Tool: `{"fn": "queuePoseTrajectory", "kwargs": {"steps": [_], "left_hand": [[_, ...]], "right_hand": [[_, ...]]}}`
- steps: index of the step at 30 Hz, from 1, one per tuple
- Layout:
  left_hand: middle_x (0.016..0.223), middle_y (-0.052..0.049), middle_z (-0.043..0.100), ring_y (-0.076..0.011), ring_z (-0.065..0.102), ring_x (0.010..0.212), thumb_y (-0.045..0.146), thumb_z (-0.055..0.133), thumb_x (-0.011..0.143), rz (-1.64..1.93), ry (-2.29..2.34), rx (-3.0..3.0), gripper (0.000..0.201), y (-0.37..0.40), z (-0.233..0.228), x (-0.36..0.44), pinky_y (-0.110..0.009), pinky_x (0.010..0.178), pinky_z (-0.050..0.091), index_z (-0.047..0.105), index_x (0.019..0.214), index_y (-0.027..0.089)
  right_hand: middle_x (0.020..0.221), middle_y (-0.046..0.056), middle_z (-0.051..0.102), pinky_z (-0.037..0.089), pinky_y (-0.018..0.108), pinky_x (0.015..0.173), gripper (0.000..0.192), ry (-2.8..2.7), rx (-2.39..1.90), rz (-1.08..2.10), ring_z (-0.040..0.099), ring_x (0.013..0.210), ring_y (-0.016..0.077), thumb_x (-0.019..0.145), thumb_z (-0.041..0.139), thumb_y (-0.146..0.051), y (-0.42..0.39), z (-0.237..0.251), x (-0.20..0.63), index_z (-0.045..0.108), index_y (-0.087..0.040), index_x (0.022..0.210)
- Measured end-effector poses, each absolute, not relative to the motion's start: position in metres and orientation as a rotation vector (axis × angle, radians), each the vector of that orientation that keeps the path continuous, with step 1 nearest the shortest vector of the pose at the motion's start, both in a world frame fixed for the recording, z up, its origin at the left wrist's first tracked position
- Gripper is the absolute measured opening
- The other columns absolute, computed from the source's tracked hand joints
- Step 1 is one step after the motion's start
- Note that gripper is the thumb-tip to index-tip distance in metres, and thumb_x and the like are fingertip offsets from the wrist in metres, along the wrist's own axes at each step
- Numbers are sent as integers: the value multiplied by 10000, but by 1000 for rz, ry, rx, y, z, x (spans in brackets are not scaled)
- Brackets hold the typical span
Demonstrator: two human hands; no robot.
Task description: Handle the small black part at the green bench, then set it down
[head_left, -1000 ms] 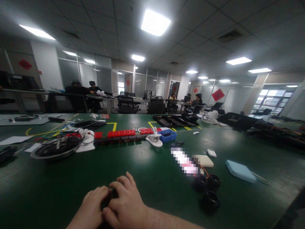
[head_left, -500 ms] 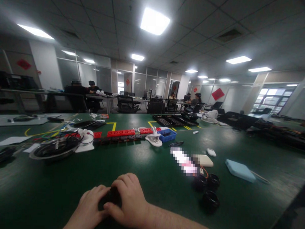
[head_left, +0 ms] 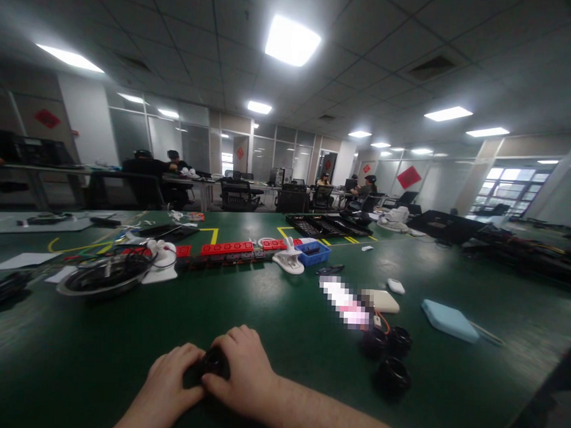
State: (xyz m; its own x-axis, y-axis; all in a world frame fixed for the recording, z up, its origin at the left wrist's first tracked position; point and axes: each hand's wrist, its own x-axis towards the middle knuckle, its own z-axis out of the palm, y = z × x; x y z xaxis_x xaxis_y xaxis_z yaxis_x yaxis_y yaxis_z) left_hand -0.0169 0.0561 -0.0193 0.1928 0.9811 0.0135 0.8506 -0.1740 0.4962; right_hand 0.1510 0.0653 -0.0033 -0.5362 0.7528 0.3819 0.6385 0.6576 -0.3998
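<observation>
— While both grip it, where is the small black round part (head_left: 213, 363)?
— Low on the green desk (head_left: 282, 301), clasped between left hand (head_left: 169, 385) and right hand (head_left: 242, 372). Seemingly mid-fitting; next likely needs a steady twist.

Both hands low at 6 o'clock, closed together

The left hand (head_left: 170, 378) comes in from about 7 o'clock, knuckles up, its fingers (head_left: 187, 354) curled toward the right. The right hand (head_left: 240, 371) enters on a bare forearm from 5 o'clock, palm down, fingers (head_left: 224, 346) bent over and meeting the left hand's, both clasped on the same small dark part between them.
</observation>
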Motion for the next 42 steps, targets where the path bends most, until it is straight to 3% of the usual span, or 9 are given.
{"fn": "queuePoseTrajectory", "kwargs": {"steps": [15, 21, 32, 42], "left_hand": [[820, -3, 617, -187, 561, 812, 239, 543, 645, 501, 1668, 2151, 155, 57, -22, -15, -293, 739, 407, 598, 788, 216], [805, -2, 616, -180, 555, 795, 231, 534, 644, 506, 1664, 2161, 135, 52, -15, -11, -293, 746, 405, 602, 759, 211], [964, -19, 631, -213, 538, 948, 271, 575, 616, 441, 1667, 2134, 265, 52, -18, -13, -324, 866, 383, 613, 875, 228], [886, 3, 645, -207, 558, 888, 241, 567, 603, 474, 1641, 2159, 200, 52, -16, -12, -318, 843, 404, 622, 795, 249]], "right_hand": [[955, 36, 478, 341, 323, 792, 342, -2375, -927, 253, 422, 897, 193, 657, 570, -248, 69, -10, 153, 525, -212, 994], [958, 36, 484, 339, 331, 799, 311, -2386, -906, 235, 432, 901, 197, 680, 557, -266, 69, -10, 153, 542, -212, 986], [860, 14, 518, 336, 308, 769, 236, -2395, -879, 175, 429, 848, 175, 727, 582, -326, 64, -3, 152, 593, -215, 935], [857, 17, 514, 326, 323, 747, 272, -2430, -845, 88, 417, 835, 189, 719, 583, -372, 59, 0, 150, 585, -244, 960]]}}
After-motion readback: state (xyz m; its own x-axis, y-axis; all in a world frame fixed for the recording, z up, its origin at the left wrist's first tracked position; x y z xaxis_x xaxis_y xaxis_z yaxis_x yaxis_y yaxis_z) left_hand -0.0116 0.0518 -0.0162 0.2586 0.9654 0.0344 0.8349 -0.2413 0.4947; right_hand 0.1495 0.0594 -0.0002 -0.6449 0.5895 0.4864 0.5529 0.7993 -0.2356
